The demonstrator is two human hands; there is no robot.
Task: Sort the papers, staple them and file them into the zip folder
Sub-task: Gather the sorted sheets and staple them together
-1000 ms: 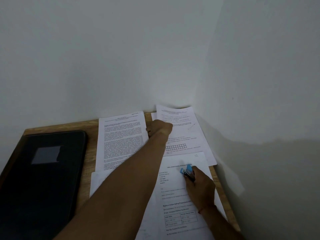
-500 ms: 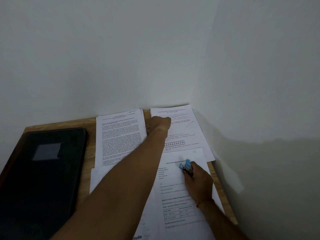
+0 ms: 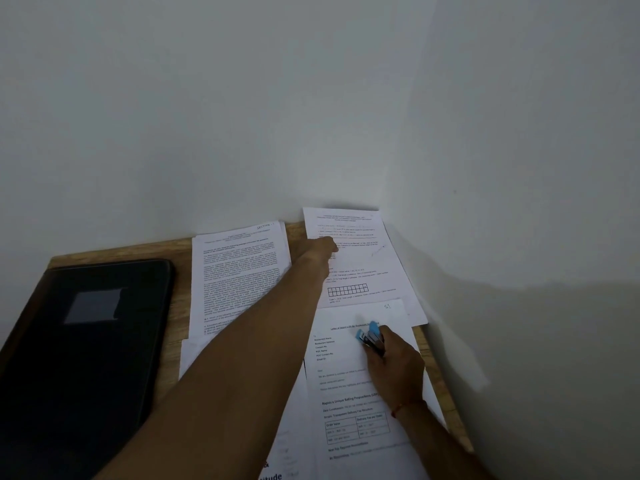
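Left hand (image 3: 323, 249) lay on the far papers (image 3: 367, 265), which were tight against the wall (image 3: 485, 202) corner; its grip could not be made out. Right hand (image 3: 394, 365) clutched a stapler (image 3: 372, 336) over the near sheet (image 3: 339, 375). The folder (image 3: 86, 341) filled the table's (image 3: 294, 232) left edge.

- zip folder (image 3: 86, 341) lies left on the table (image 3: 138, 252);
- text sheets (image 3: 239, 268) right of it, at the back;
- grid sheet (image 3: 363, 265) in the back-right corner;
- form sheet (image 3: 346, 375) before it, stapler (image 3: 372, 337) over it.
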